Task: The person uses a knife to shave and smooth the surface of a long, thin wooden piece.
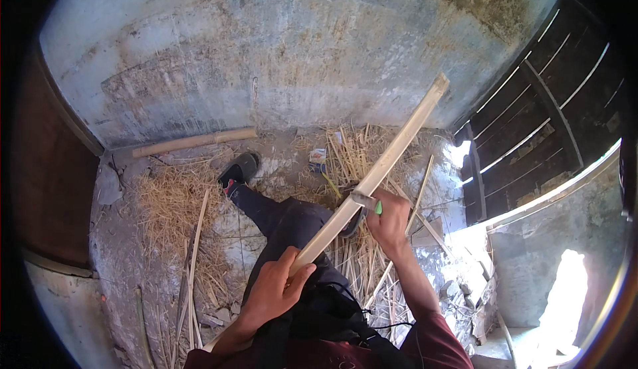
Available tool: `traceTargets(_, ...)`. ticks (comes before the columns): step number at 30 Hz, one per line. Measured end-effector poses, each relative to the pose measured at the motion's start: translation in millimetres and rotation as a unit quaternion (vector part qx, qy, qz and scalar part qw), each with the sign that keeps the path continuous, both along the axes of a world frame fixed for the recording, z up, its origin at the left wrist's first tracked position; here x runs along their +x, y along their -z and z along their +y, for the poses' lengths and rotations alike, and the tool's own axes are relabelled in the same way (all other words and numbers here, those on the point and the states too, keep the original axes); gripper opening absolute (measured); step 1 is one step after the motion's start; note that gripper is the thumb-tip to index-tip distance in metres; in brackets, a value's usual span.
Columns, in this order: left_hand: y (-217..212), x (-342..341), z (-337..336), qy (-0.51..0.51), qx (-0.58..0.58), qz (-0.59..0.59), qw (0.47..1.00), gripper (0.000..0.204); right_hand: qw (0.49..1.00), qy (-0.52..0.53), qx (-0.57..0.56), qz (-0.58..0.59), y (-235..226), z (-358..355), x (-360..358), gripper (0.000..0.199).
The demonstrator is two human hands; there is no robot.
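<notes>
My left hand [276, 289] grips the near end of a long pale split bamboo strip [392, 153] that slants up to the right. My right hand [389, 219] holds a knife [365, 201] with a green handle, its blade laid against the strip about midway. My leg in dark trousers [286, 219] stretches out under the strip, ending in a black shoe [239, 168].
Bamboo shavings and thin slats [362, 153] litter the ground ahead and by my right side. A round bamboo pole [196, 142] lies along the foot of the stained concrete wall [299, 50]. Dry straw [169, 199] lies left. A dark slatted wooden gate [545, 116] stands right.
</notes>
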State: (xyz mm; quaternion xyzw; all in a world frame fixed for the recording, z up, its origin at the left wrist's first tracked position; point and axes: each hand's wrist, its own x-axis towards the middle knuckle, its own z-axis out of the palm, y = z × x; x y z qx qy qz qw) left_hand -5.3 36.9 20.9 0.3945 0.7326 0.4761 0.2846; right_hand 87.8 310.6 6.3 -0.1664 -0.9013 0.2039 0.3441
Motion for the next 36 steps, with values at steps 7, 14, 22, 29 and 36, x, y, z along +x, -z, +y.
traceTargets(7,4.9,-1.7,4.9,0.006,0.048,-0.016,0.999,0.026,0.997,-0.064,0.027,-0.031,7.9,-18.9,6.0,0.014)
traceTargets(14,-5.5,-4.5,5.3,0.003,0.035,-0.028,0.999,0.025,0.990,-0.130,0.054,-0.014,-7.1,-41.6,-3.7,0.010)
traceTargets(22,0.1,-3.1,0.2,-0.003,0.050,-0.022,0.999,0.025,0.988,-0.125,0.075,-0.055,-14.6,-41.1,-3.4,0.010)
traceTargets(29,0.4,-4.6,-3.6,-0.005,0.046,0.011,0.999,0.026,0.996,-0.073,0.055,-0.020,-4.1,-20.5,-6.0,0.012)
traceTargets(36,-1.3,0.7,-8.5,-0.003,0.041,-0.002,0.999,0.027,0.996,-0.060,0.037,0.057,-4.1,-8.3,-8.8,0.018)
